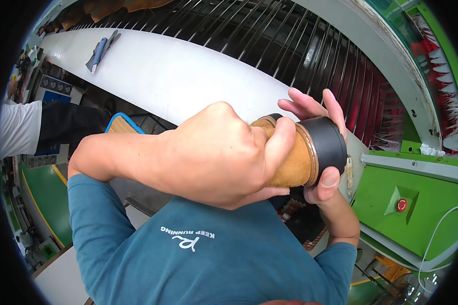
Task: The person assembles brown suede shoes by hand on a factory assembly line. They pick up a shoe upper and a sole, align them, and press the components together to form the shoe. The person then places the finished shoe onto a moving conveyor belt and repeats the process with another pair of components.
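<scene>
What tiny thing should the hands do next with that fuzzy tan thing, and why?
Perhaps curl the right hand's raised fingers around the black end for steadiness: they stick out above it, while the left hand grips the tan suede part.

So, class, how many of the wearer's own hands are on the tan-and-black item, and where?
2: the left hand is on the tan part; the right hand is around the black end. Parts of both are hidden.
</scene>
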A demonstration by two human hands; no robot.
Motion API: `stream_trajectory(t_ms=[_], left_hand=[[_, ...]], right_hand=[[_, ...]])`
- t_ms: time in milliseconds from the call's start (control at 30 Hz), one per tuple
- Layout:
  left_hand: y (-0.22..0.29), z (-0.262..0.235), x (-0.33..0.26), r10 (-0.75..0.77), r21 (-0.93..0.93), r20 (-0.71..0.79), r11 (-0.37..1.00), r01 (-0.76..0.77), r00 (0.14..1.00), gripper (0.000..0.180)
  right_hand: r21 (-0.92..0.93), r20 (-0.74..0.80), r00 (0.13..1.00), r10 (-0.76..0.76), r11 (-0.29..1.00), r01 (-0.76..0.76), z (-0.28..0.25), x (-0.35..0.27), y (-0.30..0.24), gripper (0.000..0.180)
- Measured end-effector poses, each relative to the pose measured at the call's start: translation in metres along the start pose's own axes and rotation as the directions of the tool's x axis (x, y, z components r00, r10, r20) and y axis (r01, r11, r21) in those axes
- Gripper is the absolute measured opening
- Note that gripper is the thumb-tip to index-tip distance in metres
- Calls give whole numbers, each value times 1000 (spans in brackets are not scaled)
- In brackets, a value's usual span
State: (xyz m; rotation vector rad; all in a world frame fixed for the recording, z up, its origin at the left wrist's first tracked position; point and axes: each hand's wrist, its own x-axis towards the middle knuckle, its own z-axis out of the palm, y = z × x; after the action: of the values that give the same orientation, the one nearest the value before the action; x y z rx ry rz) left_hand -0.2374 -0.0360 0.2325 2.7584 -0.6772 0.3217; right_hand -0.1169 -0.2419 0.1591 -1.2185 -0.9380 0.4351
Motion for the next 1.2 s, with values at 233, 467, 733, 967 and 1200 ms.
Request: stream_trajectory(t_ms=[233, 467, 733, 967, 1200], left_hand=[[-59, 0, 29, -89, 17, -221, 995, 95, 971, 73], [-71, -1, 30, -112, -14, -170, 994, 111, 979, 66], [-33, -5, 5, -32, 41, -132, 998, 38, 991, 74], [-28, -2, -14, 35, -31, -61, 999, -37, 998, 84], [-71, 102, -33, 185, 4, -468, 978, -207, 864, 59]], right_hand=[[10, 49, 989, 141, 990, -141, -21, 71, 5, 80], [74, -47, 994, -100, 992, 104, -16, 78, 28, 50], [-85, 55, 953, -298, 950, 302, -12, 53, 16, 38], [-224, 137, 845, -517, 815, 535, 0, 34, 14, 40], [-674, 402, 745, -533, 377, 635, 10, 0, 38, 50]])
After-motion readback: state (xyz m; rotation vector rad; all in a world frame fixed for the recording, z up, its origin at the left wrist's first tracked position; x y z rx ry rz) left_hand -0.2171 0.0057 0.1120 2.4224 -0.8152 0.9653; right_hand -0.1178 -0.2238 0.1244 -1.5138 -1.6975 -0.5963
